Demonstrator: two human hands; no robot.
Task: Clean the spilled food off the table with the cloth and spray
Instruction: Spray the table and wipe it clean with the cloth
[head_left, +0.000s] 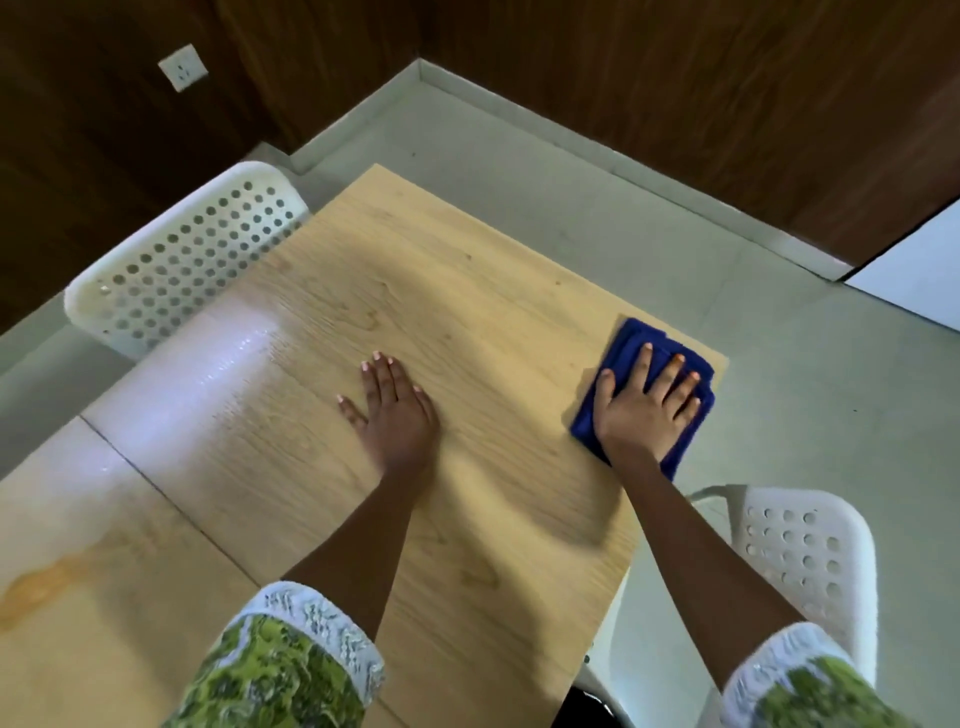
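Far out to the left of my left hand, an orange-brown stain (47, 582) lies on the near tabletop, past the seam between the two tables; I take it for the spilled food, or what is left of it. Nearer that hand, a wet, shiny streak (244, 348) runs over the wooden table (415, 291), and behind it stands a white perforated chair (176, 260).

My left hand (392, 410) lies flat on the bare wood, fingers straight and close together, thumb out to the side, holding nothing; it looks to be bracing me.

To its right, well apart, my right hand (644, 410) presses down with spread, straight fingers on the folded blue cloth (631, 358), which sits at the far right corner of the table, just beside its edge. Below that hand, off the table, stands a second white perforated chair (810, 551).

No spray bottle shows anywhere.

I judge I am in the wiping step, with the cloth at the end of a stroke near the right edge. The stain on the left seems not yet wiped. The next move calls for keeping my palm flat on the cloth so it does not bunch, drawing it leftward past my left hand and across the seam, and holding it short of the table's edge.
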